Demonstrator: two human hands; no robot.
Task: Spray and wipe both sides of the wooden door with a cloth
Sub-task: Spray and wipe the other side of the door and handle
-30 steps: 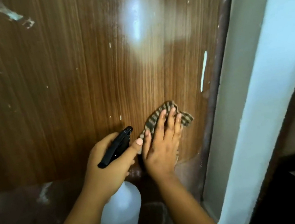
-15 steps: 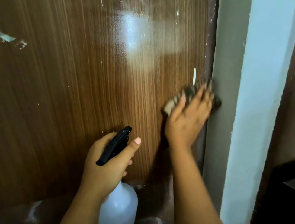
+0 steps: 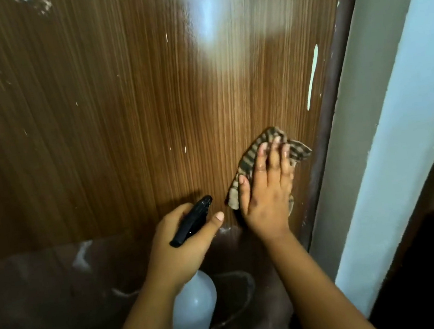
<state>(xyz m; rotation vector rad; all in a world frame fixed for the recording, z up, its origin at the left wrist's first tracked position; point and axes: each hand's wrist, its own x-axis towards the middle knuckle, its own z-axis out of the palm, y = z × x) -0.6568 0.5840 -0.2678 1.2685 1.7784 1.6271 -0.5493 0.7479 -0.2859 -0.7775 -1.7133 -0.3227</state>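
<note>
The right hand (image 3: 265,194) presses one striped cloth (image 3: 248,160) flat on the door (image 3: 124,120), fingers straight; the left hand (image 3: 182,246) grips one spray bottle (image 3: 194,310).

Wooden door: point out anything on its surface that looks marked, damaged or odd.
The wooden door carries pale flecks and smears. A long whitish streak runs near its right edge above the cloth, and a whitish smear marks the darker lower band.
</note>
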